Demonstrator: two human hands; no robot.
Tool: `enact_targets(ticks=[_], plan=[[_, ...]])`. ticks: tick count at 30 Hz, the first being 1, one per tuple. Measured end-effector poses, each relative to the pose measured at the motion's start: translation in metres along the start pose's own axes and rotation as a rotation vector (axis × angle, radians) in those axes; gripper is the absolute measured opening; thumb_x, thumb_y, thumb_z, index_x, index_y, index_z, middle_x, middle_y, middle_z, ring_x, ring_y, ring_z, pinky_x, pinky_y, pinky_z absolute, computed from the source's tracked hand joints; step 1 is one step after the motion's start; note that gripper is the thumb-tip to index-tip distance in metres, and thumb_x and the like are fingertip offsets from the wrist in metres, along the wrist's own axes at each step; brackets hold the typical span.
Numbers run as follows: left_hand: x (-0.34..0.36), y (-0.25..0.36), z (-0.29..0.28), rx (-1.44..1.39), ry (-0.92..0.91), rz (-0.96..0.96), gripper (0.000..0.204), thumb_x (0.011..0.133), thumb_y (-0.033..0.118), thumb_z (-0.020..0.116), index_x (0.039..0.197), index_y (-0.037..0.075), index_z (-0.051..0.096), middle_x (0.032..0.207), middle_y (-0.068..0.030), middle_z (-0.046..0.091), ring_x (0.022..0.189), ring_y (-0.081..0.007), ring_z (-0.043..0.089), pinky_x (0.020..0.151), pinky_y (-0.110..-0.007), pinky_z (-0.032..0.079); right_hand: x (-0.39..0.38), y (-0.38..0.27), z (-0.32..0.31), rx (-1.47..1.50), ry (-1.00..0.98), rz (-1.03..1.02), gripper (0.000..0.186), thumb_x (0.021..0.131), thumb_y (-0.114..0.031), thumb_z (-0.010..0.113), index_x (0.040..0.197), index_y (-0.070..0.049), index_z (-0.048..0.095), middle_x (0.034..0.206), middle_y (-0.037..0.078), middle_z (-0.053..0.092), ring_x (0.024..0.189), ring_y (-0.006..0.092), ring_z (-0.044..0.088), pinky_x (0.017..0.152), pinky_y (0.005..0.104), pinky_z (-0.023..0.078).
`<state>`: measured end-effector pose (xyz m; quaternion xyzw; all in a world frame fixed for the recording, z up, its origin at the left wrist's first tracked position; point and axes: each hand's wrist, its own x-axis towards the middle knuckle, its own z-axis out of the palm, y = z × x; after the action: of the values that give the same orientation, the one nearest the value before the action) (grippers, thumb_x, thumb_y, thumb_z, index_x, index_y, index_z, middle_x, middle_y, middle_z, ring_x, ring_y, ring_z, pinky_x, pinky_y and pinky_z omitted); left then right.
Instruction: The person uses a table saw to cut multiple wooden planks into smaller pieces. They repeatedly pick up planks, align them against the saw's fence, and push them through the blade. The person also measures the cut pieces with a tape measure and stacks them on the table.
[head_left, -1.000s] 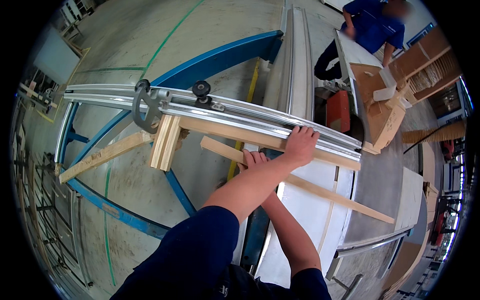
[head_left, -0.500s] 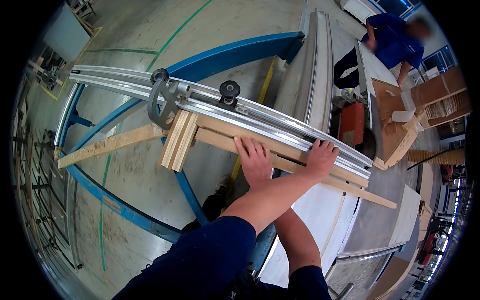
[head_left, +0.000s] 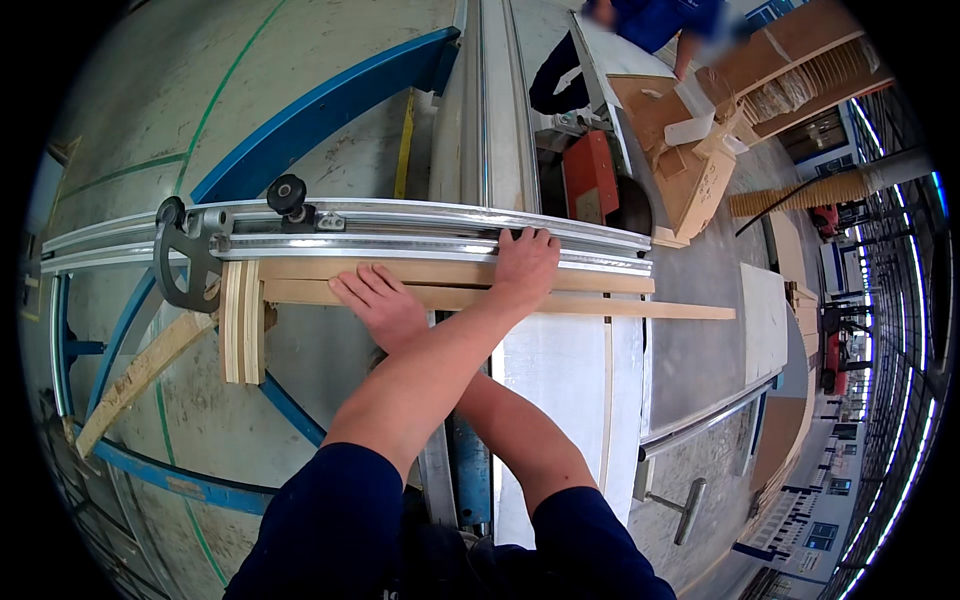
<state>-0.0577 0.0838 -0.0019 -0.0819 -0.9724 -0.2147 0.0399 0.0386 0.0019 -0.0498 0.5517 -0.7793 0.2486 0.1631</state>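
My forearms cross, the left over the right. My left hand (head_left: pixel 527 266) is curled over the edge of a silvery metal fence (head_left: pixel 420 244), its palm over two pale wooden strips. To the left, my right hand (head_left: pixel 384 306) has its fingers together over the strips, its thumb hidden. The back wooden strip (head_left: pixel 600 282) lies along the fence. The front wooden strip (head_left: pixel 650 306) reaches farther right. At their left ends stands a layered wooden block (head_left: pixel 242 325), beside a grey flip stop (head_left: pixel 180 260). A black knob (head_left: pixel 287 194) sits on the fence.
A rough wooden bar (head_left: pixel 145 380) slants below the stop, over the blue frame (head_left: pixel 180 480). A red machine guard (head_left: pixel 588 178) stands beyond the fence. At the far right, a co-worker in dark blue (head_left: pixel 650 22) stands by a wooden crate (head_left: pixel 695 190).
My view has turned, so the fence now runs nearly level and everything sits farther left. Both hands stay on the strips and fence in about the same places.
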Motion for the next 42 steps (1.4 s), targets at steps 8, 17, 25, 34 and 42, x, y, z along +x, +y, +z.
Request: enact_targets(ticks=[8, 17, 25, 34, 42], plan=[[0.004, -0.007, -0.007, -0.103, -0.118, 0.021, 0.037, 0.089, 0.013, 0.069, 0.126, 0.005, 0.066, 0.123, -0.0074, 0.067, 0.122, -0.0251, 0.06, 0.1, -0.058, 0.041, 0.001, 0.004, 0.0, 0.048, -0.127, -0.023, 0.059, 0.086, -0.009, 0.06, 0.145, -0.006, 0.052, 0.137, 0.009, 0.055, 0.132, 0.0306, 0.051, 0.119, 0.0448, 0.038], [0.013, -0.012, 0.0, -0.152, -0.196, 0.047, 0.04, 0.094, 0.009, 0.059, 0.133, 0.004, 0.062, 0.133, -0.01, 0.065, 0.126, -0.0257, 0.059, 0.1, -0.06, 0.039, 0.003, 0.013, -0.001, 0.135, -0.148, -0.049, 0.061, 0.086, -0.009, 0.06, 0.146, -0.007, 0.051, 0.137, 0.01, 0.056, 0.131, 0.0323, 0.052, 0.119, 0.0462, 0.038], [0.009, -0.007, 0.051, -0.144, 0.219, 0.063, 0.021, 0.092, 0.019, 0.058, 0.104, 0.011, 0.074, 0.107, -0.0058, 0.071, 0.11, -0.0242, 0.062, 0.103, -0.059, 0.036, 0.007, -0.005, 0.008, 0.015, -0.075, 0.005, 0.051, 0.086, -0.005, 0.062, 0.136, -0.013, 0.064, 0.135, 0.005, 0.065, 0.124, 0.0314, 0.062, 0.111, 0.0441, 0.049], [0.003, 0.003, 0.041, -0.137, 0.255, -0.012, 0.029, 0.091, 0.019, 0.059, 0.115, 0.007, 0.072, 0.114, -0.0037, 0.069, 0.116, -0.0208, 0.059, 0.11, -0.056, 0.032, 0.011, -0.009, 0.019, -0.128, -0.087, -0.017, 0.054, 0.085, -0.003, 0.066, 0.138, -0.014, 0.064, 0.134, 0.004, 0.065, 0.124, 0.0298, 0.062, 0.112, 0.0436, 0.047], [-0.009, 0.01, 0.038, -0.002, 0.355, -0.005, 0.038, 0.093, 0.023, 0.06, 0.125, 0.004, 0.067, 0.128, -0.0079, 0.064, 0.125, -0.0241, 0.053, 0.116, -0.05, 0.03, 0.009, -0.009, 0.02, -0.128, -0.14, 0.142, 0.061, 0.074, 0.0, 0.072, 0.133, -0.013, 0.067, 0.131, 0.008, 0.069, 0.123, 0.0327, 0.065, 0.113, 0.0471, 0.049]])
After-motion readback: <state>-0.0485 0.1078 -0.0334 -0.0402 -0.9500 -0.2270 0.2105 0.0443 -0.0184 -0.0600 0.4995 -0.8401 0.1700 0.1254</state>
